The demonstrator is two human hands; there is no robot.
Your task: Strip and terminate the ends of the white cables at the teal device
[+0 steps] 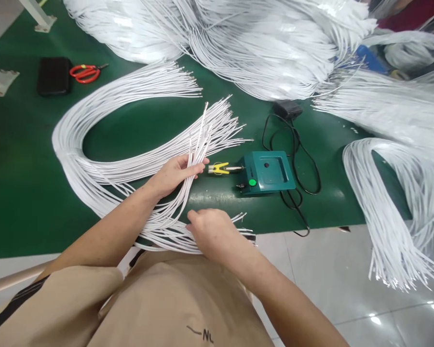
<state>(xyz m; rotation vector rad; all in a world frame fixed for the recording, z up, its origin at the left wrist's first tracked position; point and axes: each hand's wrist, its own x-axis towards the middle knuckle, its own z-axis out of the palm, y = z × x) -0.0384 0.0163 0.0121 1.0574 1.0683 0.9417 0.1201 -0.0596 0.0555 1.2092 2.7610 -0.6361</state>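
Note:
My left hand is closed around a small bunch of white cables, whose ends point up past the thumb. Below it and to the right, my right hand has its fingers curled over a bundle of white cables near the table's front edge; its fingertips are partly hidden. Just right of my left hand sits a small teal device with a green button and a yellow clip on its metal rod. A curved bundle of white cables loops round on the left.
The green table carries large heaps of white cables at the back. Red-handled scissors and a black box lie at back left. A black power cord coils behind the device. Another cable bundle hangs over the right edge.

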